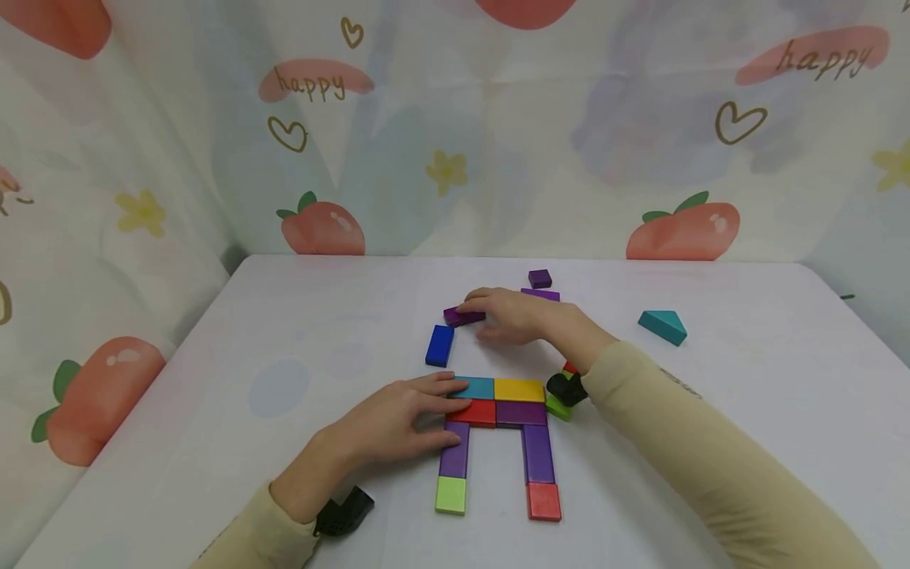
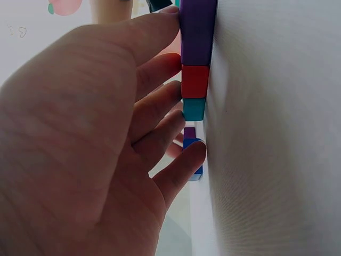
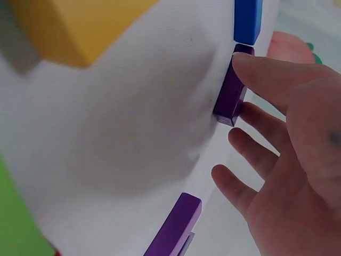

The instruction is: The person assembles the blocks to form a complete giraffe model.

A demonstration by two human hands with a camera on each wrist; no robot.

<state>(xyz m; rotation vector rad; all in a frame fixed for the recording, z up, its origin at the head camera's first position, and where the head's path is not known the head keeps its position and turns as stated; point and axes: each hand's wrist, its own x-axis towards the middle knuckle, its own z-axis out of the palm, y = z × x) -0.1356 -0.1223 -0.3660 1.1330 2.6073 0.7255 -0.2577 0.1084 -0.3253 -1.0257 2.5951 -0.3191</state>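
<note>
My left hand [image 1: 387, 419] lies against the left side of a flat figure of blocks, its extended fingertips touching the teal block [image 1: 475, 387], the red block [image 1: 478, 412] and the left purple block [image 1: 455, 452]. A yellow block [image 1: 519, 390] and a dark purple block [image 1: 521, 413] complete the two upper rows. Farther back, my right hand [image 1: 513, 316] pinches another dark purple block [image 3: 233, 88] between thumb and index finger, the other fingers spread. That block lies on the table near the end of a blue block [image 1: 440, 346].
Two purple blocks, one small [image 1: 539, 278] and one longer [image 1: 540, 295], lie behind the right hand. A teal triangular block [image 1: 663, 325] sits at the right. Green [image 1: 558, 408] and red [image 1: 569, 368] pieces show partly beneath the right wrist. A patterned curtain [image 1: 490, 142] surrounds the white table [image 1: 320, 316].
</note>
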